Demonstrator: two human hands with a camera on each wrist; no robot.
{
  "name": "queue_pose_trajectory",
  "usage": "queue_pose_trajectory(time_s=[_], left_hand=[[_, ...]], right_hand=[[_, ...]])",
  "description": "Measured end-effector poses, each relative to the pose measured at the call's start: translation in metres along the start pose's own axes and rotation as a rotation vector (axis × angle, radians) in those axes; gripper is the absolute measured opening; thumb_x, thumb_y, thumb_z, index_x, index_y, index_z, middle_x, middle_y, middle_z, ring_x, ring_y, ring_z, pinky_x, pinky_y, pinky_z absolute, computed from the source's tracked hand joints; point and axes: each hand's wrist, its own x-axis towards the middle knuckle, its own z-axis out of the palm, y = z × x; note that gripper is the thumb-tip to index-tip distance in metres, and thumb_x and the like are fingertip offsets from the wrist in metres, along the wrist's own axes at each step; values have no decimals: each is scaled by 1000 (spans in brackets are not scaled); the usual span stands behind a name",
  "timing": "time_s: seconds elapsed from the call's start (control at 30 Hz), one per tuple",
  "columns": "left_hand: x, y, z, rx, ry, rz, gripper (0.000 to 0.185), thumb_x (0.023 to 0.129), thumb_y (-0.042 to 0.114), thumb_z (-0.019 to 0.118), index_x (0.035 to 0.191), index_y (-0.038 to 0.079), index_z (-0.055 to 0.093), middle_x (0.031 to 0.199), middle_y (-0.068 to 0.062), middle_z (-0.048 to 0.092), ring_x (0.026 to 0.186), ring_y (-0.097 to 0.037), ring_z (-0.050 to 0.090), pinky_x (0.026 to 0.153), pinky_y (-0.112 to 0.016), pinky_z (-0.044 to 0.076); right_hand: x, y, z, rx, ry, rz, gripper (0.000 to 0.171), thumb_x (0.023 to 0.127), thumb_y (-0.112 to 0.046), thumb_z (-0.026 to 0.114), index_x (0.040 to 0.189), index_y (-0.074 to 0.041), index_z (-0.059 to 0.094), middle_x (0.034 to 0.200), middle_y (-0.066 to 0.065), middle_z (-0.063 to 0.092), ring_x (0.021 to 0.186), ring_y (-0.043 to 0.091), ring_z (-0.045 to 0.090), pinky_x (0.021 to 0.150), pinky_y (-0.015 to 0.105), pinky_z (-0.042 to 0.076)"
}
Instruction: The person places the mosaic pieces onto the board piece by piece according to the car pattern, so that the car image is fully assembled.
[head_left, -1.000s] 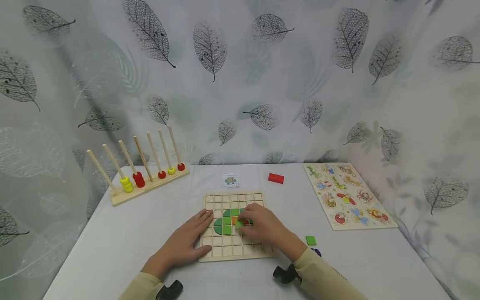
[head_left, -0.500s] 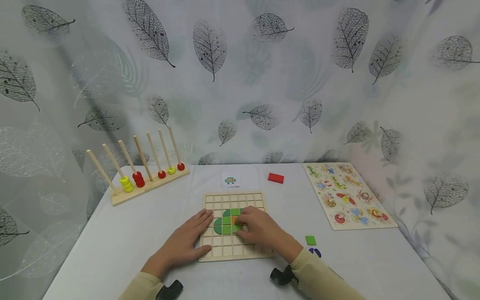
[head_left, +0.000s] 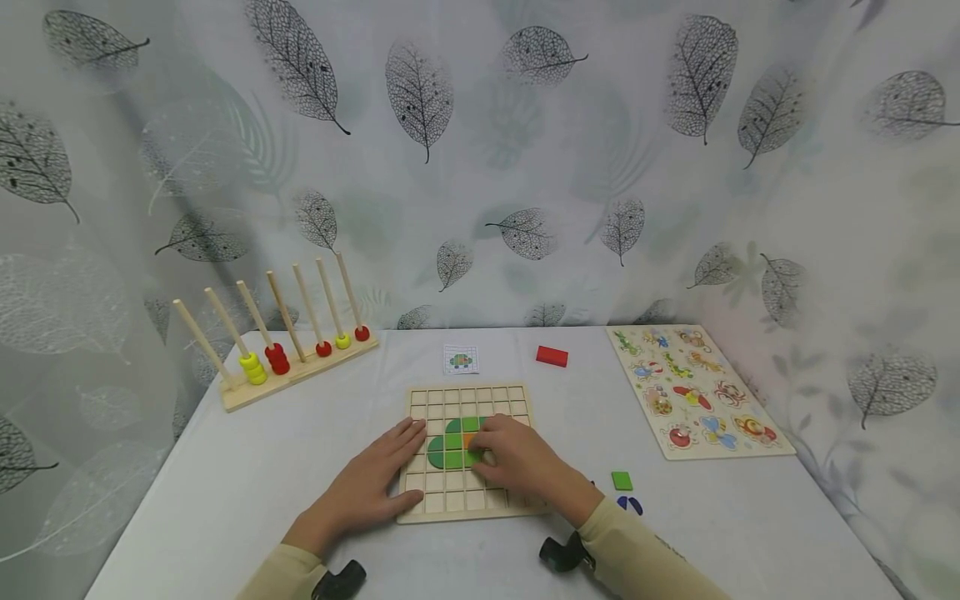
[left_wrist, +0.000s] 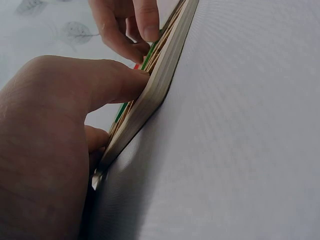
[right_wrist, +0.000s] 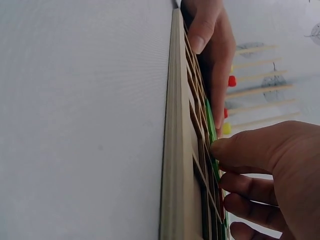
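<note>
A wooden grid board [head_left: 455, 502] lies on the white table, with green square tiles [head_left: 453, 459], dark green rounded pieces [head_left: 435, 452] and an orange piece [head_left: 470, 439] set in its cells. My left hand [head_left: 372, 475] rests on the board's left side, fingers stretched along it and the thumb on the near part of the rim. Over the middle of the grid, my right hand [head_left: 521, 454] has thumb and curled fingers at a green square tile [head_left: 472, 459], low against the cells. Its palm hides the cells on the right.
One loose green tile [head_left: 622, 481] and dark blue rounded pieces [head_left: 630, 505] lie right of the board. Behind it are a small pattern card [head_left: 461, 360] and a red block [head_left: 552, 357]. A peg abacus [head_left: 300, 367] stands back left; an animal puzzle board [head_left: 690, 392] lies right.
The right hand has lowered the green tile into the grid and shifted slightly left and toward the near side. Its fingers stay on the tile. The left hand has not moved.
</note>
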Motion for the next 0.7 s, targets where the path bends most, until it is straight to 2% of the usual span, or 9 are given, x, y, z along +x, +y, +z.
queue_pose_trajectory(time_s=[0.4,0.57,0.7], left_hand=[[0,-2,1,-3,0,0,89,98,55,69,168,7,40,176,-1,33,163,-25,25,124,-56,35],[0,-3,1,-4,-9,-2,90,99,56,67,169,8,39,177,0,31,164,-24,23,126,-54,33],[0,-2,1,12,1,5,90,98,56,68,168,7,40,176,-1,33,163,-25,25,125,-55,34]], right_hand=[[0,-3,-2,-24,13,-23,16,92,-20,88,107,-14,85,100,-6,71,99,12,64,89,28,58],[-5,-1,-13,14,17,67,17,93,-22,86,110,-18,85,103,-9,70,103,12,62,88,29,58],[-13,4,-29,42,38,120,19,94,-22,86,112,-17,85,106,-6,71,104,12,63,89,32,60]])
